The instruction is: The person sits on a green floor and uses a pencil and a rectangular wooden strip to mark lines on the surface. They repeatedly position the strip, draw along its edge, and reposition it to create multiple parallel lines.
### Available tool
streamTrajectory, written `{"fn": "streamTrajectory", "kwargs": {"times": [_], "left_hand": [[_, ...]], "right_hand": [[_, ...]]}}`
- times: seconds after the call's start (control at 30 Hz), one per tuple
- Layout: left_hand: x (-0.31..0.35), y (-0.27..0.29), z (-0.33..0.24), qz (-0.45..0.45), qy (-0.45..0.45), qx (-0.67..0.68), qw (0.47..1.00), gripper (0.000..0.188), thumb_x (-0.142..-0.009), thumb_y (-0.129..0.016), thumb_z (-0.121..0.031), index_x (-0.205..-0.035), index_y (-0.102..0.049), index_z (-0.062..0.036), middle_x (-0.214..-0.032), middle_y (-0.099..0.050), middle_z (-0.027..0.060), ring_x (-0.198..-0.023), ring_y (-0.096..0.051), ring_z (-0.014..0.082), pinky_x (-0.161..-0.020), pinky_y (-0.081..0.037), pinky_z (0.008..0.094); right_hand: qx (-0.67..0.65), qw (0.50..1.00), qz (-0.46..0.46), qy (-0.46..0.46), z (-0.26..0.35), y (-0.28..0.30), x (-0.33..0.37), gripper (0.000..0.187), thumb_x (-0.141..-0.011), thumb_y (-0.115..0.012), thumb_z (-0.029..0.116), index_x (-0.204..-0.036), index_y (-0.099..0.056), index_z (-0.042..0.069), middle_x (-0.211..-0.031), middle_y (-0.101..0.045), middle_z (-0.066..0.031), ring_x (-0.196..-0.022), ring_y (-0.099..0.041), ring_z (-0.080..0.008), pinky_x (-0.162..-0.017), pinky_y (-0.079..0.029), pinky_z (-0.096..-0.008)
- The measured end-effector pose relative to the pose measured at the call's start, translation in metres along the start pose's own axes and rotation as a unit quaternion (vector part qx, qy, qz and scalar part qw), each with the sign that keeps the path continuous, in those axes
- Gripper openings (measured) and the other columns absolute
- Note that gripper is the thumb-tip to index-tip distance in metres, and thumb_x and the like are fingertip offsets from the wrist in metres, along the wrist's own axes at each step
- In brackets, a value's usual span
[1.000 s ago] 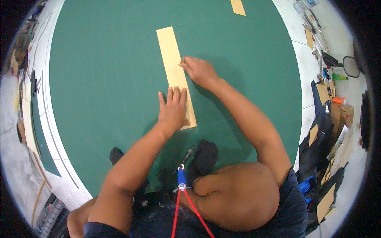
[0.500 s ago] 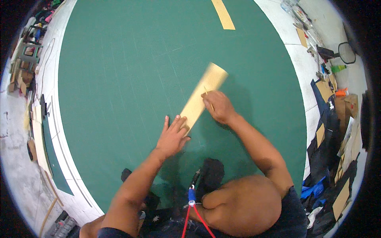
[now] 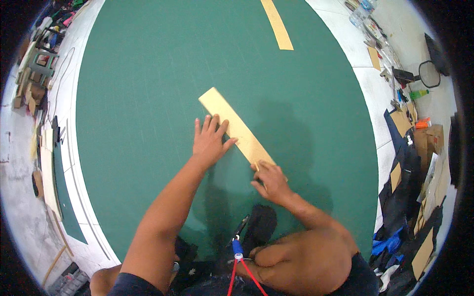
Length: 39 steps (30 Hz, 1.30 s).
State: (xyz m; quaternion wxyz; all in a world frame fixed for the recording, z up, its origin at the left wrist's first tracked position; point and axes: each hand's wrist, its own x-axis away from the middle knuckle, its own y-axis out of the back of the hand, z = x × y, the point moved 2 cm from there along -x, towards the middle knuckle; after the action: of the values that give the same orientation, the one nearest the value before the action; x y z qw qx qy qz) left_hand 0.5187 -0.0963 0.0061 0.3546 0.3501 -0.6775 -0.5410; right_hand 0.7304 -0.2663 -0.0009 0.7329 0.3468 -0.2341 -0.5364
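Note:
A tan strip (image 3: pixel 238 127), like card, lies slantwise on a large dark green sheet (image 3: pixel 148 98), its far end toward the left. My left hand (image 3: pixel 210 140) is open, fingers spread, with the fingertips resting on the strip's left edge near its middle. At the strip's near right end is my right hand (image 3: pixel 271 181). Its fingers are closed around a thin yellowish pencil-like stick (image 3: pixel 256 166), and they touch the strip. Faint pale lines run across the green sheet.
Another tan strip (image 3: pixel 279 27) lies farther off on the green sheet. Dark cloth scraps, brown pieces and a green bottle (image 3: pixel 419 93) line the right side. Boxes and boards stand along the left. A red cord (image 3: pixel 232 276) hangs in front of me.
The strip has swung round counterclockwise, its far end now pointing left instead of right. My left hand has moved up along it; my right hand has come nearer to me, still holding the stick.

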Motion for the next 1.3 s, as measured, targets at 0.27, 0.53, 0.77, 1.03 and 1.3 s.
{"fn": "streamTrajectory", "kwargs": {"times": [0.27,0.53,0.77,1.03,1.3], "left_hand": [[-0.054,0.006,0.013,0.074,-0.046,0.047,0.995,0.085,-0.085,-0.074,-0.058,-0.153,-0.046,-0.0146,-0.164,-0.035,0.0162,-0.153,-0.029,0.0405,-0.126,-0.018,0.0576],[-0.092,0.007,0.051,0.028,-0.007,0.07,0.997,0.089,-0.082,-0.078,-0.056,-0.151,-0.046,-0.0104,-0.165,-0.032,0.0192,-0.152,-0.031,0.0412,-0.124,-0.025,0.0568],[-0.117,0.024,0.057,0.094,0.007,0.09,0.991,0.089,-0.082,-0.079,-0.054,-0.152,-0.044,-0.0113,-0.167,-0.029,0.0147,-0.154,-0.029,0.0361,-0.124,-0.029,0.0541],[-0.122,0.019,0.061,0.083,0.014,0.111,0.99,0.094,-0.078,-0.084,-0.051,-0.153,-0.043,-0.0098,-0.166,-0.031,0.0151,-0.152,-0.032,0.0357,-0.124,-0.03,0.0544],[-0.122,0.023,0.06,0.068,0.014,0.112,0.991,0.094,-0.078,-0.085,-0.047,-0.151,-0.043,-0.0062,-0.165,-0.034,0.0146,-0.151,-0.034,0.035,-0.123,-0.034,0.0532]], "right_hand": [[0.097,0.995,-0.022,-0.021,-0.012,-0.004,0.016,0.023,-0.094,-0.071,0.025,-0.112,-0.067,0.011,-0.142,-0.062,-0.0079,-0.137,-0.05,-0.0351,-0.115,-0.033,-0.0551],[0.127,0.991,-0.052,-0.005,-0.011,-0.015,0.01,0.02,-0.094,-0.071,0.029,-0.109,-0.071,0.016,-0.141,-0.063,0.001,-0.14,-0.046,-0.0331,-0.12,-0.022,-0.0626],[0.127,0.991,-0.031,0.003,-0.012,-0.012,0.008,0.021,-0.092,-0.073,0.031,-0.109,-0.072,0.017,-0.141,-0.063,0.0023,-0.143,-0.043,-0.032,-0.123,-0.017,-0.0644],[0.143,0.99,0.003,-0.002,-0.013,-0.015,0.008,0.025,-0.095,-0.069,0.032,-0.116,-0.073,0.019,-0.148,-0.058,0.0018,-0.147,-0.039,-0.0352,-0.12,-0.016,-0.071],[0.101,0.993,0.029,-0.044,-0.014,-0.014,0.007,0.02,-0.096,-0.068,0.03,-0.109,-0.071,0.015,-0.152,-0.055,-0.0004,-0.148,-0.038,-0.0352,-0.12,-0.016,-0.0712]]}}
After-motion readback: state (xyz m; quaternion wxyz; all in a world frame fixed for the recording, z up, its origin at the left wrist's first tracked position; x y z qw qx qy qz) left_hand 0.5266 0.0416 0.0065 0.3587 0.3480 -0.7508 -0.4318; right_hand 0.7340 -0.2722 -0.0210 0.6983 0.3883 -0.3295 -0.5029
